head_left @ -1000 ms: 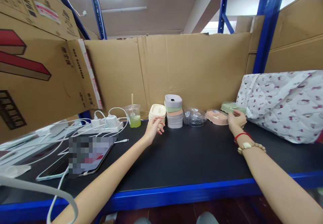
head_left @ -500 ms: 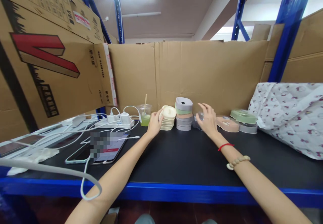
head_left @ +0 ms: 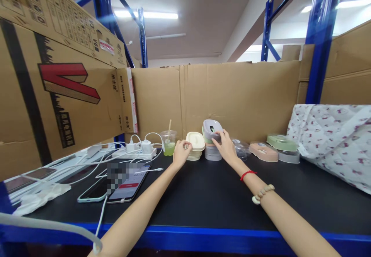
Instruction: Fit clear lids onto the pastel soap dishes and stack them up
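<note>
Grey tub (head_left: 208,132) newly aslant, drink (head_left: 169,148) nearby

The left forearm (head_left: 145,207) is bare from the hand (head_left: 181,153) down to the picture's lower edge. The right forearm (head_left: 286,218) is bare too, apart from two bracelets. Nearest the right hand (head_left: 227,147) is a thin red cord (head_left: 248,174) — a narrow band around the wrist. Farther up sits a string of rounded beads (head_left: 264,191) — light tan, with a larger, paler piece (head_left: 255,200) at one side.
</note>
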Demonstrator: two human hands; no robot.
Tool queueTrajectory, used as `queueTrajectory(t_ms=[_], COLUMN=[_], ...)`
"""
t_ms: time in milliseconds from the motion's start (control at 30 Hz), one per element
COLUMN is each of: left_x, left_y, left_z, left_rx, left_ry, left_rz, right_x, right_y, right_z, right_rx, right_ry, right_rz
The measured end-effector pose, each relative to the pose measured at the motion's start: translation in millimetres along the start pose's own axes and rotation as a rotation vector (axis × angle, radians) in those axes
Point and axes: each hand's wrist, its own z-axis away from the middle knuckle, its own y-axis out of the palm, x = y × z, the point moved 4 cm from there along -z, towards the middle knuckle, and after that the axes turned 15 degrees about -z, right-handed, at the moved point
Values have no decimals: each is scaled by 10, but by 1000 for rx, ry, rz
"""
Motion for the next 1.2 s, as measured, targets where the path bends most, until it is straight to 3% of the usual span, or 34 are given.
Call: queueTrajectory(t_ms=[200, 333, 433, 633, 767, 900, 1067, 1200], left_x=[30, -56, -127, -158, -220, -325, -300, -205], left_y=[145, 146, 124, 102, 69, 54, 70, 66], left_z=[78, 141, 168, 179, 211, 277, 294, 254], left_rx=[198, 305, 400, 365, 309, 342, 275, 153], left_ry=[-393, -437, -453, -522, -429, -332, -352, -472], left_rz=[507, 632, 727, 956, 963, 998, 923, 957], right_x=[-24, -31, 52, 377, 534, 553, 545, 504], right_y=[-56, -74, -119, -194, -135, -95, -92, -82], right_z=[84, 129, 160, 257, 331, 366, 368, 344], right_rx=[-42, -81, -116, -116, 8, 50, 77, 25], right_ry=[-208, -399, -464, -438, -456, -471, -378, -151], right_rz=[-51, -23, -18, -96, -138, -144, -251, -455])
